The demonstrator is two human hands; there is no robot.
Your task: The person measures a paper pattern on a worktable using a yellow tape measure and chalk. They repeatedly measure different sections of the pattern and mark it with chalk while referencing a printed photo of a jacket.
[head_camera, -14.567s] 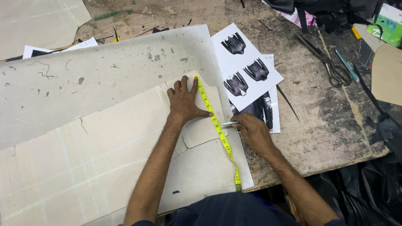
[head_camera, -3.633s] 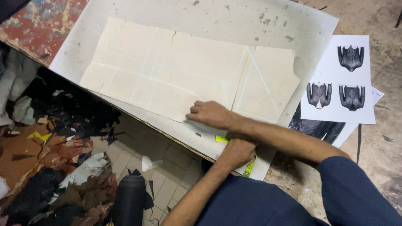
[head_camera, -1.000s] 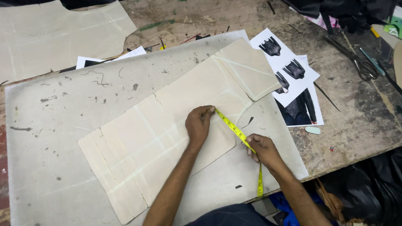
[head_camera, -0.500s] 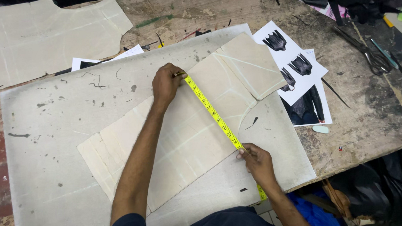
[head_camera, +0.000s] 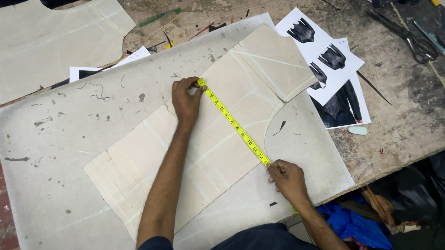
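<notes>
Scuffed wooden desk (head_camera: 405, 121), grey board (head_camera: 59, 149) carrying cream paper pattern piece (head_camera: 217, 139); yellow measuring tape (head_camera: 232, 123) stretched taut diagonally across it, pinched by left hand (head_camera: 186, 96) at top, right hand (head_camera: 287, 179) at lower edge.

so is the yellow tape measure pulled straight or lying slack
Pulled straight: the tape measure runs in one taut line across the pattern piece between the left hand and right hand.

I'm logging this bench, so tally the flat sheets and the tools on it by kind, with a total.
Yellow tape measure, pinned at its ends by the left hand and right hand: 1
Cream pattern pieces: 2
Large grey board: 1
Printed sheets with dark garment pictures: 3
Scissors: 1
Total: 8
</notes>
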